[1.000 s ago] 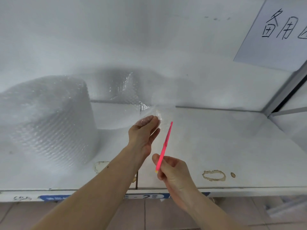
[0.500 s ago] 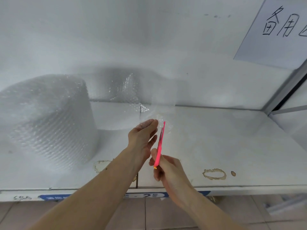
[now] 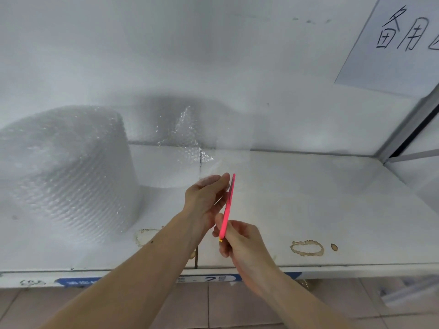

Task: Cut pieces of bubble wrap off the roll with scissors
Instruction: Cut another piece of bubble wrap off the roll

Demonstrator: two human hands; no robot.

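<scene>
Cutting is the step in hand, judged from how the tool and the sheet meet. Landmark for all positions: the roll (image 3: 69, 167), which stands on end at the left of the white shelf (image 3: 320, 210). A loose sheet (image 3: 180, 148) of bubble wrap runs from the roll to the right, along the back of the shelf, rising against the wall (image 3: 213, 55) behind. The left hand (image 3: 205, 198), right of the roll and nearer the camera, pinches the near edge of that sheet between thumb and straightened fingers, holding it up off the shelf. The right hand (image 3: 240, 241), right of the roll and nearest the shelf's front lip, has its fingers curled round the handle end of the pink scissors (image 3: 228, 205). The scissors are seen edge-on, tip pointing away from the camera and lying just beside the left fingertips; whether the blades are parted or closed cannot be told, nor whether they already bite the wrap. Judgement: the next move calls for the left hand to keep the sheet taut while the blades travel away from the camera across its width, clear of the left fingers. Brown ring stains (image 3: 306, 246) mark the shelf well right of the roll, and a handwritten paper notice (image 3: 399, 41) hangs far right on the wall.
</scene>
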